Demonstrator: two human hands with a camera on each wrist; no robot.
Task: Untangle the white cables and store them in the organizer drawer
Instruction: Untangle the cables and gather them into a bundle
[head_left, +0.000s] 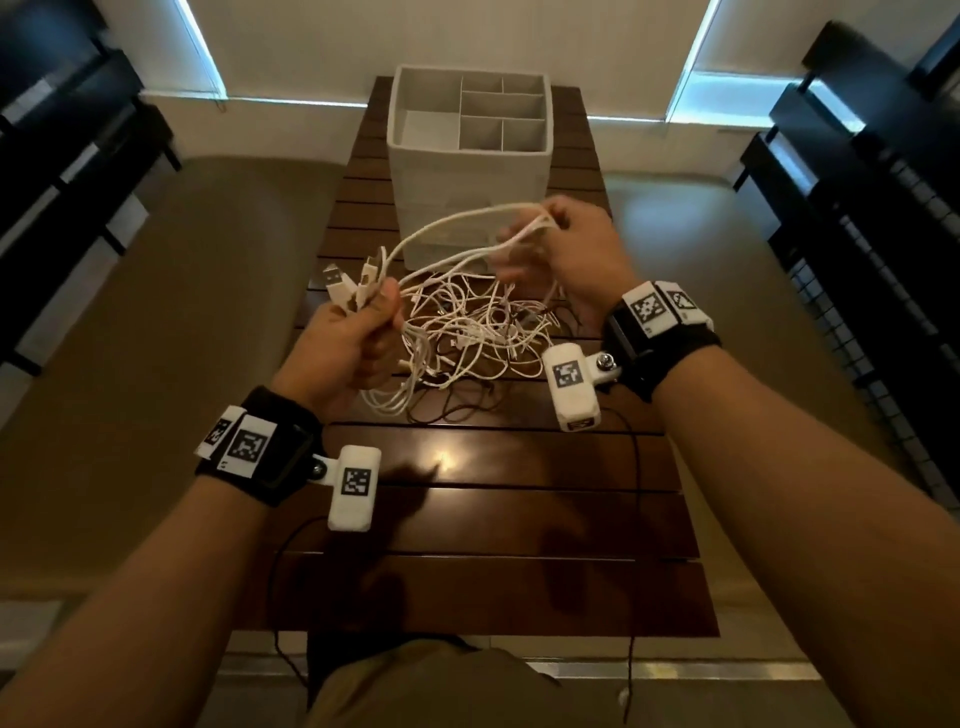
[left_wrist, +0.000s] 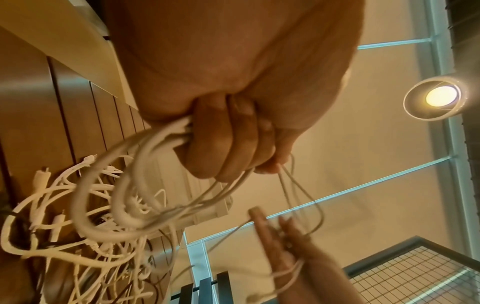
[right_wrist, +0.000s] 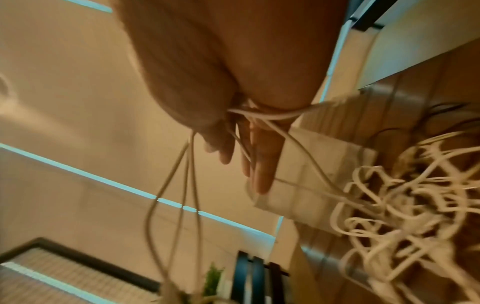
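Note:
A tangle of white cables (head_left: 467, 322) lies mid-table on the dark slatted table (head_left: 519, 499), in front of the white organizer drawer (head_left: 467, 171) with its open compartments. My left hand (head_left: 371, 325) is lifted at the tangle's left and grips a bunch of cables, their USB plugs (head_left: 345, 286) sticking up above the fist; the left wrist view shows its fingers (left_wrist: 228, 144) curled round the strands. My right hand (head_left: 543, 234) is raised near the organizer's front and pinches looped strands that run back to the left hand. Its other fingers (right_wrist: 259, 164) are stretched out and blurred.
A few thin dark cords (head_left: 457, 410) are mixed under the white tangle. Black wires from the wrist cameras trail over the near half of the table. Dark shelving (head_left: 857, 208) stands to the right and dark furniture (head_left: 67, 156) to the left, with floor on both sides.

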